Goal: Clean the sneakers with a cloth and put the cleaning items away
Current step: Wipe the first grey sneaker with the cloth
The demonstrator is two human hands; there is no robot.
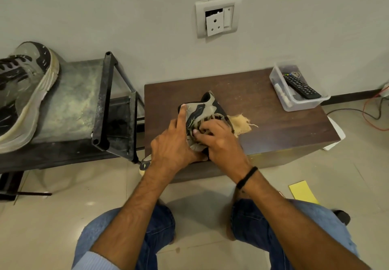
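Dark wood-grain table [273, 126] on glossy tiled floor [63, 206], against plain wall [126, 17]. The left hand [174, 143] and right hand [223, 141] grip the grey-and-black sneaker [207, 106] between them on the table. Frayed beige cloth [241, 122] lies just beyond the right hand.

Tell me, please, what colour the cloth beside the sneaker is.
The cloth is pale tan, best seen in the head view.

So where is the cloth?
In the head view, the cloth lies on the wooden table, sticking out right of the sneaker, beside the right hand.
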